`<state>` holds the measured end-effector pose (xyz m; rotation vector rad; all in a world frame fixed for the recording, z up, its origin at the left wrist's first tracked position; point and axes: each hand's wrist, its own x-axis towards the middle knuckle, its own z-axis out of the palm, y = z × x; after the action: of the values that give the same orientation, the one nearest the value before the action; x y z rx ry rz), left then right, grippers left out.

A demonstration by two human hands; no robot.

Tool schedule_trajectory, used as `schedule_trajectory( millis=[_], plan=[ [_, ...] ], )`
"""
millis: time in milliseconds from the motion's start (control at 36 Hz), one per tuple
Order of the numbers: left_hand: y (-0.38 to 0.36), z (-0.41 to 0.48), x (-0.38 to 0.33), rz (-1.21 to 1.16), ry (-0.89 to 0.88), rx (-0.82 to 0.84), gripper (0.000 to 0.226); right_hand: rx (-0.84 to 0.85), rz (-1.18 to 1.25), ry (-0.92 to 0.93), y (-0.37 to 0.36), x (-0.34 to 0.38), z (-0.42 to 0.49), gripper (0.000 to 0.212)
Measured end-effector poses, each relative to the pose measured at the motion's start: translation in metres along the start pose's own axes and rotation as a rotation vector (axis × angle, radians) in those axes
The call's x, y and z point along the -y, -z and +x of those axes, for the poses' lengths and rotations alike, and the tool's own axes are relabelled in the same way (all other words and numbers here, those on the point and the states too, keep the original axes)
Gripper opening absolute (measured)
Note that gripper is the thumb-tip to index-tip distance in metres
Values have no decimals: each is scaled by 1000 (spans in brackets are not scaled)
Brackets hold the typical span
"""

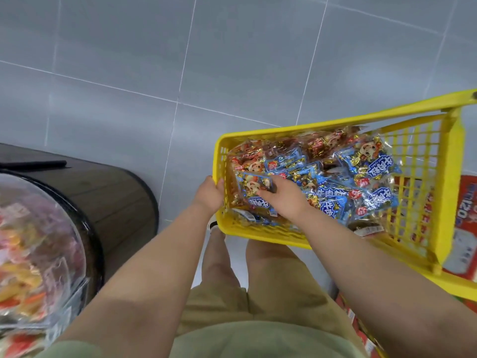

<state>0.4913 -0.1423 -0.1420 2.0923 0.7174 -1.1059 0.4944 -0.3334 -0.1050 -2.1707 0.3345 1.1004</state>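
A yellow plastic basket [423, 161] with slotted walls hangs tilted at the right, filled with several shiny snack packets [343, 171] in blue and red wrappers. My left hand [209, 195] grips the basket's near-left rim, thumb over the edge. Inside the basket, my right hand [284, 200] holds one blue snack packet [254, 192] by its edge, at the left end of the pile. The packets under my right hand are partly hidden.
A round dark wooden display barrel [116, 197] stands at the left, topped by a clear domed bin of colourful wrapped sweets [31, 249]. Red printed boxes [464, 228] lie below the basket at the right. Grey tiled floor [232, 60] stretches ahead.
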Motion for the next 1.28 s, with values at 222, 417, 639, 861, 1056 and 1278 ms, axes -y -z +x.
schedule_trajectory(
  millis=[222, 417, 639, 861, 1056, 1278],
  plan=[
    [31, -30, -28, -232, -228, -207, 47, 119, 779, -187, 29, 13, -17, 49],
    [52, -45, -43, -367, -228, 399, 35, 149, 765, -94, 30, 24, -31, 24],
    [36, -54, -35, -489, -2, 437, 29, -435, -43, -215, 66, -47, -45, 59],
    [25, -63, -41, -586, 31, 326, 37, -165, -721, -108, 60, -77, -54, 89],
    [21, -61, -47, -615, 9, 235, 18, -17, -773, -109, 79, -69, -44, 69],
    [19, -65, -51, -628, -1, 254, 20, 13, -171, -140, 94, -74, -52, 21]
  ],
)
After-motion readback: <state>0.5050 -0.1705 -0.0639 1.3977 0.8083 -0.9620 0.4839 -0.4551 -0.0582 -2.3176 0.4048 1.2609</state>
